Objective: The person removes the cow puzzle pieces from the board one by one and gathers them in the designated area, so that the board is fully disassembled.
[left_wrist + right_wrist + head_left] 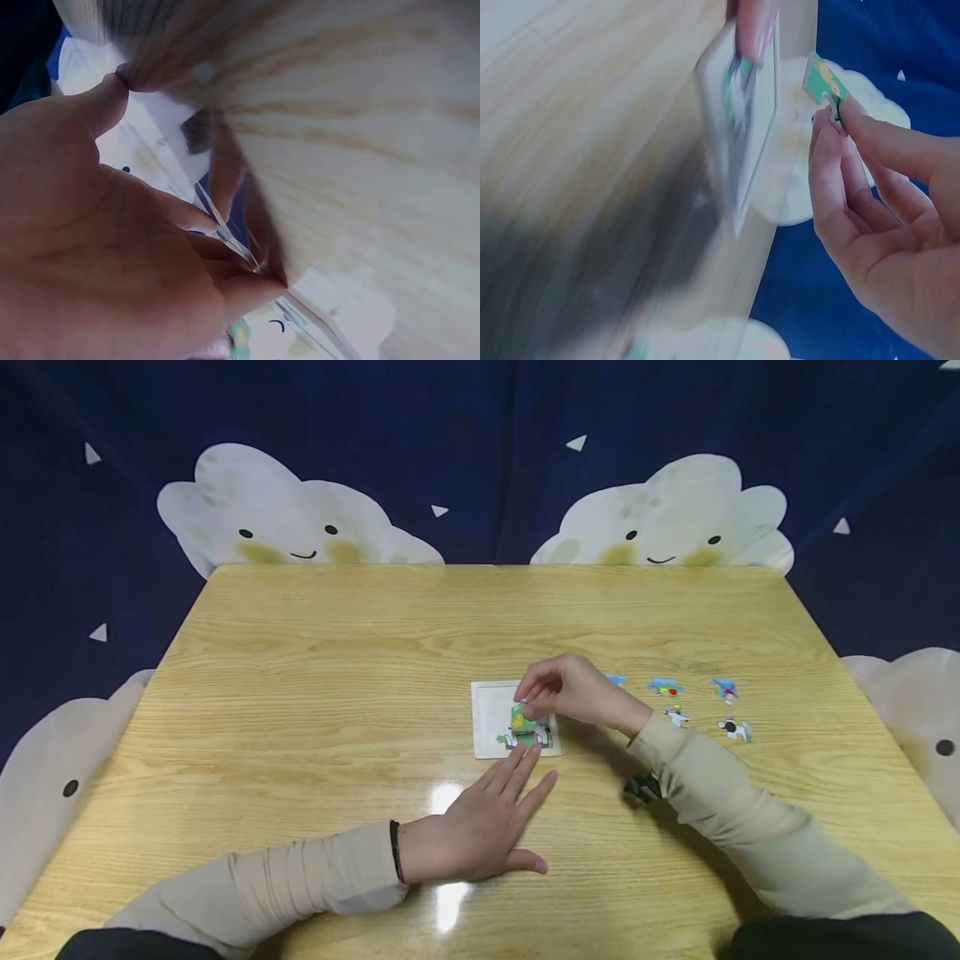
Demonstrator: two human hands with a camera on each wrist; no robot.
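Observation:
Between thumb and fingertips, my right hand [573,693] pinches a green jigsaw piece [522,718] with a yellow patch. In the right wrist view that puzzle piece [826,81] is held up off the white puzzle tray [739,202]. The tray [486,693] lies flat on the table, with joined pieces [534,740] along its lower right part. My left hand [487,827] lies with straight fingers spread, its fingertips at the tray's near edge and thumb out to the right. Seen from the left wrist, the fingers [247,292] reach the tray's edge.
Several loose jigsaw pieces lie right of the tray, among them a blue one with red [664,687], a blue one [725,690] and a black-and-white one [735,729]. A dark blue curtain [480,460] with clouds hangs behind the wooden table [315,693].

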